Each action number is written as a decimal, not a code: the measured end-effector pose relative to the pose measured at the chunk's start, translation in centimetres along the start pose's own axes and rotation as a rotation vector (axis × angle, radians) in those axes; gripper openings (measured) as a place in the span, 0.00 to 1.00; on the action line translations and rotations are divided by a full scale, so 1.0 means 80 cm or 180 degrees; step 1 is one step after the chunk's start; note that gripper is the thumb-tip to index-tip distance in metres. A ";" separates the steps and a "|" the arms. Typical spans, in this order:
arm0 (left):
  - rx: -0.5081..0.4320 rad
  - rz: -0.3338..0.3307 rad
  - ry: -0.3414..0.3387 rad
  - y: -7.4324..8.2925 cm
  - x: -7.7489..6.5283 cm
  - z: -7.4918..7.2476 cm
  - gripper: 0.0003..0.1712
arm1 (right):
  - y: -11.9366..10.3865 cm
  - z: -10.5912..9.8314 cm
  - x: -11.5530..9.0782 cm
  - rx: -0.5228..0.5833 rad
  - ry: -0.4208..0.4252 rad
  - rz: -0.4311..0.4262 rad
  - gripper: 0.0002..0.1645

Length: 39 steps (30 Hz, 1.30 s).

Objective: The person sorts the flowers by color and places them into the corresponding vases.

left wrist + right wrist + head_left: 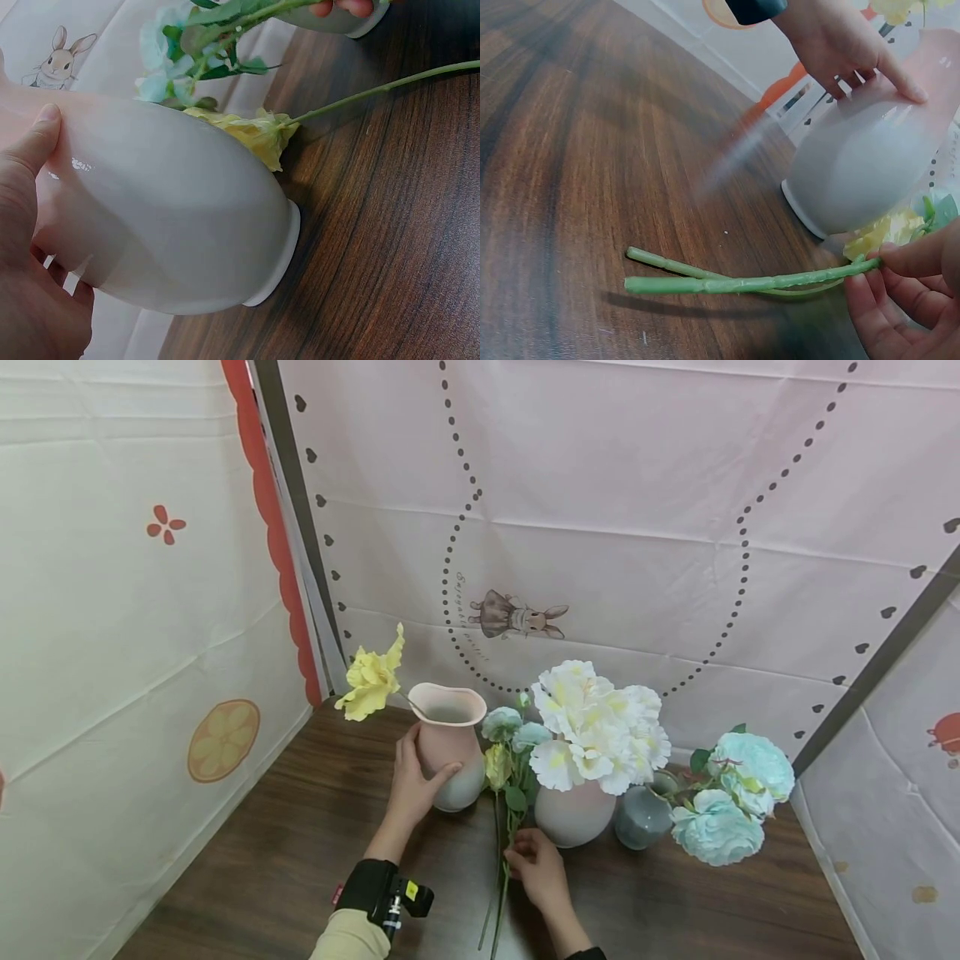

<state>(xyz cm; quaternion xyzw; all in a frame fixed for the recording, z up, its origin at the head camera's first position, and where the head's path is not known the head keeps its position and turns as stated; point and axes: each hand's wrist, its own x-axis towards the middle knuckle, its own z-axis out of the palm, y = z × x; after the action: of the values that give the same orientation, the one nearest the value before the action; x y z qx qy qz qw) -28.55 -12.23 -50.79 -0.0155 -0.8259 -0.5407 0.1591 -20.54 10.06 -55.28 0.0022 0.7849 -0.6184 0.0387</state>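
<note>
My left hand point(414, 781) grips a tall pink-and-white vase point(452, 752), thumb across its front and fingers around the far side. The vase stands upright, and a yellow flower point(371, 683) leans out of its mouth to the left. Between thumb and fingers, my right hand point(542, 870) pinches the green stem point(735, 285) of a spray with small pale blue flowers point(501, 724). Beneath that spray, a second yellow flower point(259, 135) lies close to the vase's side, its thin stem point(382, 88) stretching over the tabletop.
Right of the spray, a rounder vase point(576, 817) holds large white flowers point(596, 727). Beside it sits a small blue-grey vase point(642, 817) with light blue blooms point(720, 827) leaning right. Printed cloth point(615, 577) hangs behind the dark wooden table point(300, 860) and at both sides.
</note>
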 end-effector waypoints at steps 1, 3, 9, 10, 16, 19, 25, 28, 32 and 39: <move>0.0001 0.0005 0.0005 0.000 0.000 0.000 0.57 | 0.000 0.000 -0.001 0.0004 0.0002 -0.0018 0.18; -0.0003 0.0038 0.0032 0.000 0.000 0.001 0.57 | -0.001 0.000 -0.004 0.0021 0.0002 -0.0024 0.17; 0.0057 0.0174 0.0123 -0.005 -0.001 0.004 0.57 | -0.006 -0.002 -0.011 0.0138 -0.0024 -0.0125 0.16; 0.0058 0.0164 0.0118 -0.005 -0.001 0.004 0.57 | -0.007 -0.003 -0.013 0.0167 -0.0032 -0.0142 0.16; 0.0057 0.0005 -0.0005 -0.003 0.000 0.001 0.58 | -0.017 -0.007 -0.019 0.0351 -0.0090 -0.0215 0.16; 0.0059 -0.0031 -0.0045 -0.002 0.000 -0.001 0.58 | -0.020 -0.010 -0.021 0.0389 -0.0103 -0.0234 0.17; 0.0071 -0.0017 -0.0043 -0.001 0.000 -0.001 0.57 | -0.027 -0.013 -0.025 0.0379 -0.0127 -0.0279 0.18; 0.0089 -0.0012 -0.0033 -0.001 0.000 0.000 0.57 | -0.031 -0.015 -0.027 0.0393 -0.0119 -0.0324 0.17; 0.0096 -0.0012 -0.0024 -0.001 0.000 0.000 0.57 | -0.037 -0.015 -0.030 0.0460 -0.0049 -0.0413 0.16; 0.0095 0.0003 -0.0037 -0.002 0.000 0.000 0.57 | -0.049 -0.015 -0.032 0.0549 0.0081 -0.0456 0.16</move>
<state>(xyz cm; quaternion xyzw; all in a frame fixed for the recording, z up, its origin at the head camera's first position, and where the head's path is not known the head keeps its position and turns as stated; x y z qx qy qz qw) -28.60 -12.29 -50.90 -0.0168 -0.8348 -0.5281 0.1547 -18.26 10.43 -51.06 -0.0427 0.7273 -0.6848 -0.0159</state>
